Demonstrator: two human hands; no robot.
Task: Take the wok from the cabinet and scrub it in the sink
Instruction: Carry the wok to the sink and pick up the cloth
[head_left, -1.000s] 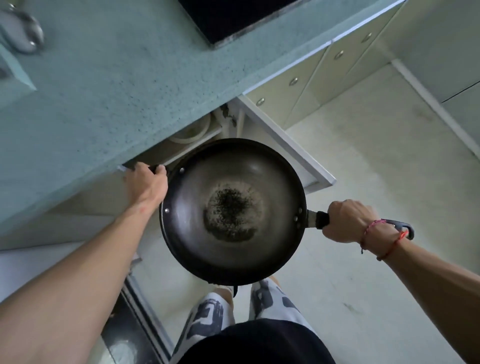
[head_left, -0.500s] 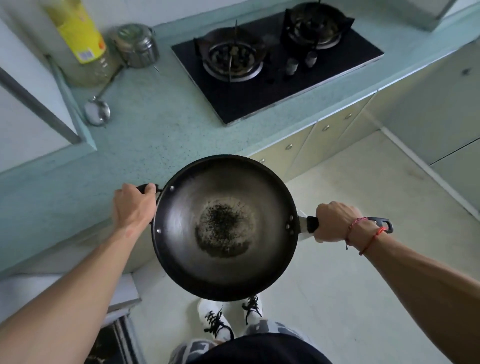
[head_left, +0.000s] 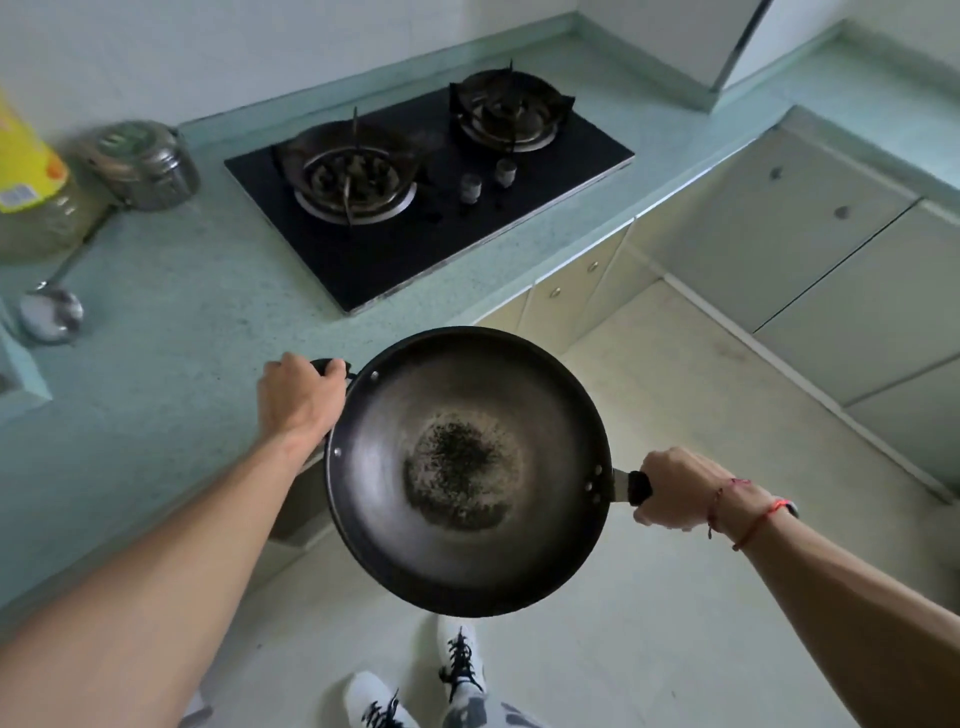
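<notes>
A round black wok (head_left: 467, 467) with dark burnt specks in its bottom hangs level in the air, just off the front edge of the counter and over the floor. My left hand (head_left: 298, 400) grips the small helper handle on the wok's left rim. Wrapped round the long black handle on the right side is my right hand (head_left: 675, 488). The sink is out of view.
A pale green countertop (head_left: 182, 338) runs along the left and back. On it sit a black two-burner gas hob (head_left: 431, 187), a steel lidded pot (head_left: 137, 163), a yellow-labelled bottle (head_left: 26, 171) and a ladle (head_left: 52, 312). Cabinet doors (head_left: 831, 249) line the right; my shoes (head_left: 457, 670) stand on the floor.
I have risen from the open cabinet, lifting the wok up to counter height. The view has tilted up, so the hob and counter items now show.
</notes>
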